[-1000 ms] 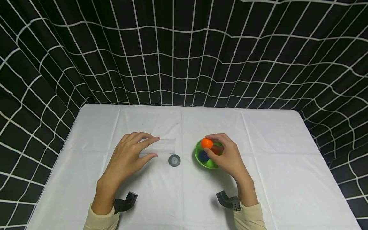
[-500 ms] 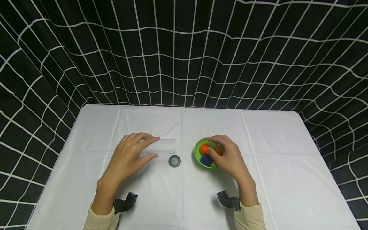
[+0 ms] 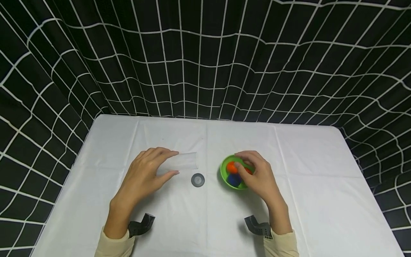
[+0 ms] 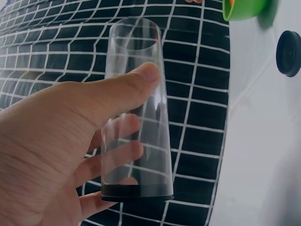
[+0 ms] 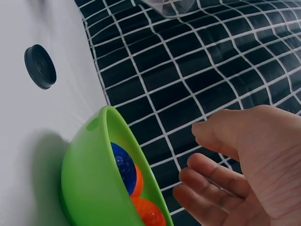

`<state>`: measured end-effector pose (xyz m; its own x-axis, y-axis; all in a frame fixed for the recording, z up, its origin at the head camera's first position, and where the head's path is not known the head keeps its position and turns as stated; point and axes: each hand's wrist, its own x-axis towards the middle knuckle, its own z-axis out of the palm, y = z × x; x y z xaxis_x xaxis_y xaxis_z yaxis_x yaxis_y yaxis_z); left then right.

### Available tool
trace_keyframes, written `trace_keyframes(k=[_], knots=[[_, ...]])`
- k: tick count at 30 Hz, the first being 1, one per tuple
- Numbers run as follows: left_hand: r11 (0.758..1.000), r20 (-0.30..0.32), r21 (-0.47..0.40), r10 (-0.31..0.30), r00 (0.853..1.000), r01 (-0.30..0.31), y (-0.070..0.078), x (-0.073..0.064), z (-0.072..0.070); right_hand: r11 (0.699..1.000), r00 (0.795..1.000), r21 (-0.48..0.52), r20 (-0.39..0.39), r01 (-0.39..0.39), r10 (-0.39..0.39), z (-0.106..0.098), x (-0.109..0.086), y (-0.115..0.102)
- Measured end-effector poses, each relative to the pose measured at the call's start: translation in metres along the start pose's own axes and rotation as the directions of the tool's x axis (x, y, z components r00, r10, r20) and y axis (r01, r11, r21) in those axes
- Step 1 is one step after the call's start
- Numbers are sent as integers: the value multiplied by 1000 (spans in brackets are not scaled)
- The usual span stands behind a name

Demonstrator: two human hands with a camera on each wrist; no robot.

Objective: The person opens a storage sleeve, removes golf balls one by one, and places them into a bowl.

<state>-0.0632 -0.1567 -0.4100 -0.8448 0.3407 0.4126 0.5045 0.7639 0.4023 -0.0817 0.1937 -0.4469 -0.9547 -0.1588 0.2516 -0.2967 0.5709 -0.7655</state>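
My left hand point(image 3: 144, 175) holds a clear plastic tube point(image 4: 150, 117) between thumb and fingers. The tube has a black cap on its bottom end; its other end is uncovered. Over the right part of a green bowl point(image 5: 87, 174) is my right hand point(image 3: 258, 175), fingers loosely bent, with nothing in its grasp. Inside the bowl lie an orange ball point(image 3: 231, 167), a blue ball point(image 3: 234, 180) and a red-orange ball point(image 3: 248, 171), partly hidden by the right thumb. Between the hands, a round dark lid point(image 3: 197, 180) rests on the table.
A white cloth covers the table point(image 3: 327, 185). Black curtains with a white grid point(image 3: 205, 64) stand behind it and at both sides. Each wrist wears a black camera mount point(image 3: 141, 225).
The orange ball, earlier pinched by my right hand above the bowl, now lies in it, let go. The tube in my left hand has tilted slightly. The head view has shifted a little.
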Motion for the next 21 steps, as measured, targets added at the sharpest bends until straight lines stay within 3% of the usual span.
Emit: trace_keyframes(k=[7, 14, 21], knots=[[999, 8, -33, -11, 1000, 12, 0, 2, 3, 998, 996, 25, -72, 59, -57, -3, 0, 1], [999, 3, -44, -15, 1000, 16, -2, 0, 6, 999, 996, 12, -83, 40, -39, -7, -2, -1], [998, 3, -51, -30, 1000, 30, -3, 1, 7, 996, 996, 87, -83, 31, -24, -10, -1, -2]])
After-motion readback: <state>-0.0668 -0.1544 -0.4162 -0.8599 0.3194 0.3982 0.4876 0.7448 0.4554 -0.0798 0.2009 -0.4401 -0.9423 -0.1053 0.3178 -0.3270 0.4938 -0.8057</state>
